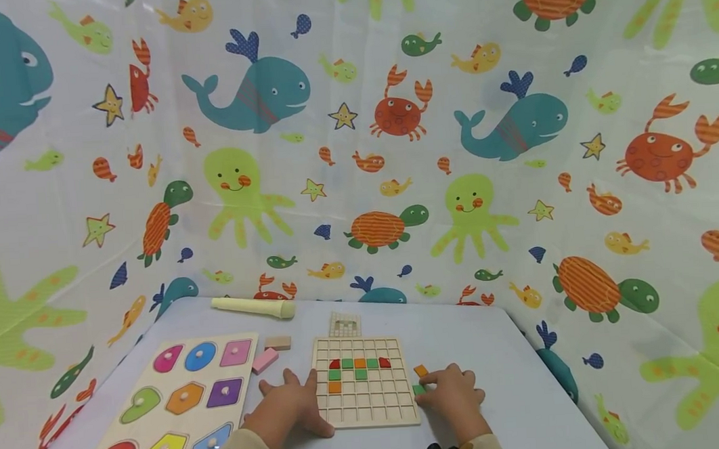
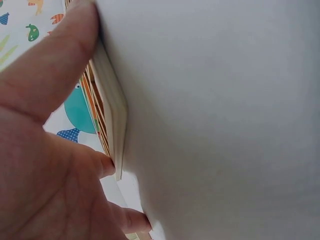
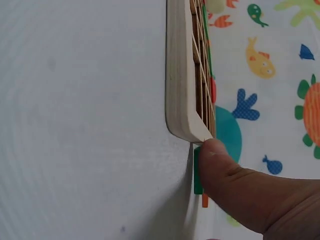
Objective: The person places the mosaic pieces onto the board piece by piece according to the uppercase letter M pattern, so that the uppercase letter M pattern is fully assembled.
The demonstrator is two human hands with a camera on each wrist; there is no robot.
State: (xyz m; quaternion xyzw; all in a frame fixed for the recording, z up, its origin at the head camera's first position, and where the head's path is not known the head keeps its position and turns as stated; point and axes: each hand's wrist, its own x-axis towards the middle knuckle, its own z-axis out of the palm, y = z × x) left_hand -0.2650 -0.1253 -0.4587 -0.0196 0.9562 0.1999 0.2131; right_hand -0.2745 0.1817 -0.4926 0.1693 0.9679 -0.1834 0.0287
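A square wooden grid board (image 1: 369,414) lies flat, with several green and orange square tiles and two red pieces in its cells. My left hand (image 1: 289,404) is spread along the board's left side, its thumb by the near left corner. In the left wrist view, fingers (image 2: 102,162) touch the board's edge (image 2: 119,125). Beside the board's right edge, my right hand (image 1: 450,392) pinches a green tile (image 1: 418,389) between thumb and index finger. The right wrist view shows the thumb (image 3: 215,160) against this tile (image 3: 198,172). An orange tile (image 1: 421,370) lies just beyond.
To the left is a knob puzzle board (image 1: 178,369) with several coloured shapes. A pink block (image 1: 265,360) and a tan block (image 1: 277,343) lie beside it. Farther back are a pale yellow tapered stick (image 1: 254,307) and a small grid piece (image 1: 345,325). A patterned curtain rises behind the table.
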